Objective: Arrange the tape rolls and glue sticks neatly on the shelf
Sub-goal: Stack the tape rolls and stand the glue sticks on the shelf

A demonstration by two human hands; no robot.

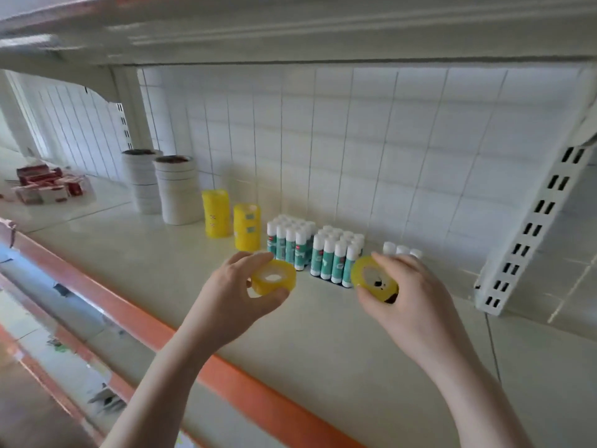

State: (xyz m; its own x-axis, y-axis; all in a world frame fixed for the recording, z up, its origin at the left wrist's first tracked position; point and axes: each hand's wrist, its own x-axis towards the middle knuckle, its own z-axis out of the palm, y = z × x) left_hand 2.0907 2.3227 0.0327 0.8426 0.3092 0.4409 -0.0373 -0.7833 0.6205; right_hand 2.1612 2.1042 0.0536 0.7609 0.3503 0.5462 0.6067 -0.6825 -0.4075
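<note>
Fingers of left hand (237, 287) clamped on yellow tape roll (274, 278), right hand (410, 292) on another roll (374, 280), above shelf (161, 263)

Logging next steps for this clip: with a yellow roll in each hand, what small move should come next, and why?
Probably set the left hand's roll on the shorter yellow stack. That stack stands lower than the taller one beside it and is nearest that hand. The right hand holds its roll by the glue sticks.
</note>
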